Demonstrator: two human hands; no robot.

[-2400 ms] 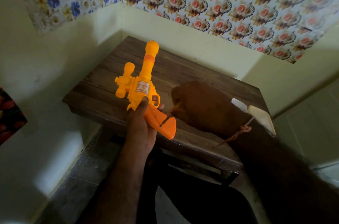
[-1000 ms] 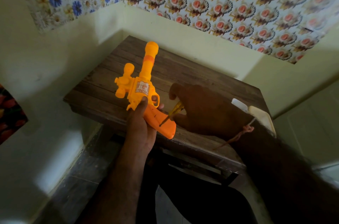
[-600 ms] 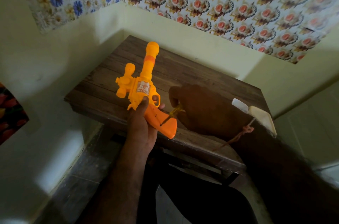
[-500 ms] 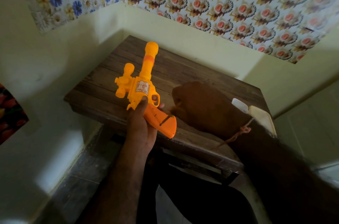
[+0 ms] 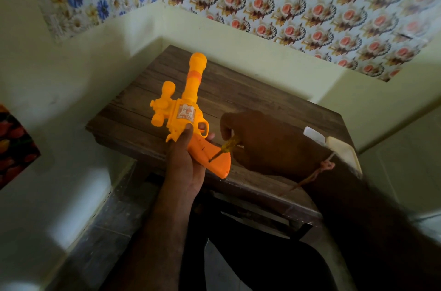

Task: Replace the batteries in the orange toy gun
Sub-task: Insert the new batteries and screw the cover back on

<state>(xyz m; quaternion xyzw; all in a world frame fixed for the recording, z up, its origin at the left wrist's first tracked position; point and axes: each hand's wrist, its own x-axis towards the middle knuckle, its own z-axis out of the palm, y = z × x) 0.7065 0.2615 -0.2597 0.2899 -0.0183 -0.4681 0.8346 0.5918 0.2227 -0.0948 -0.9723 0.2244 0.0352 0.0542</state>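
Orange plastic toy gun [image 5: 188, 114] is sitting in my left hand [image 5: 187, 166], held up in the air just over the front edge of the wooden table [image 5: 250, 95], w/ barrel pointing away from me. My left grip is wrapping the handle from below, thumb lying along the side near the trigger guard. My right hand [image 5: 267, 143] is clenching a small screwdriver [image 5: 223, 150] w/ yellow handle; its tip is touching a screw spot on the handle of the gun, approx in the middle of the side plate. So I think I am only at the first step: loosening the battery cover. Cover is not off yet, no batteries are showing anywhere, old or new. Left to do, as I judge: take screw out, open cover, swap batteries, close again. Two pale flat things [image 5: 334, 145] are lying at the table's right edge; I cannot tell what they are.
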